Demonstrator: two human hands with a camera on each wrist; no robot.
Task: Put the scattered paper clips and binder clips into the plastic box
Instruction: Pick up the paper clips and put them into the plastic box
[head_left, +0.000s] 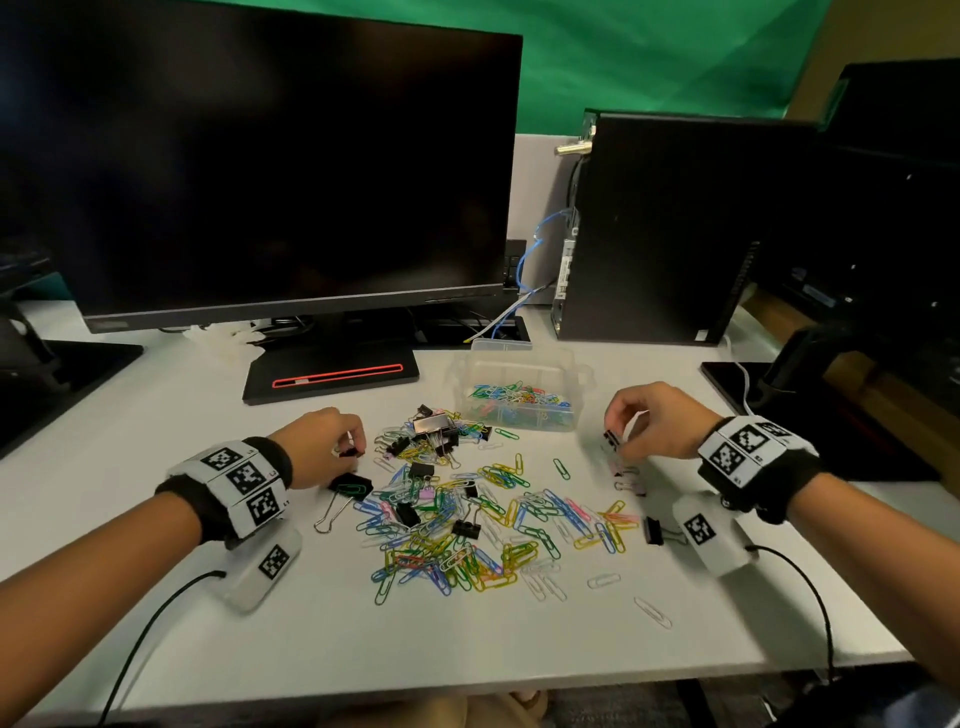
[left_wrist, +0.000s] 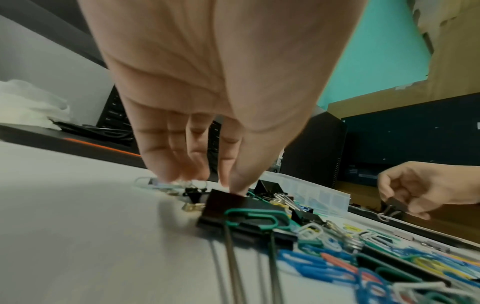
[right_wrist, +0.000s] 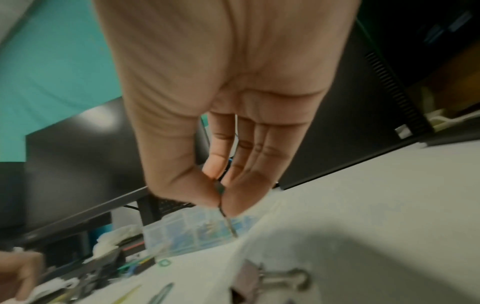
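Observation:
Coloured paper clips (head_left: 467, 525) lie scattered mid-desk, with black binder clips (head_left: 434, 431) heaped behind them. The clear plastic box (head_left: 584, 384) stands behind the pile and holds several paper clips. My left hand (head_left: 347, 451) reaches down at the pile's left edge, its fingertips (left_wrist: 182, 174) pinching a small black binder clip (left_wrist: 193, 194) at the desk surface. A large black binder clip (head_left: 352, 486) with a green paper clip on it lies just beneath. My right hand (head_left: 615, 441), right of the box and above the desk, pinches a small black binder clip (head_left: 612, 439) between thumb and forefinger.
Pink binder clips (head_left: 628, 475) lie under my right hand, and a black one (head_left: 653, 530) lies by my right wrist. A monitor (head_left: 270, 171) with its stand base (head_left: 332, 374) is behind, a computer tower (head_left: 660, 228) at back right. The desk's front edge (head_left: 467, 680) is near.

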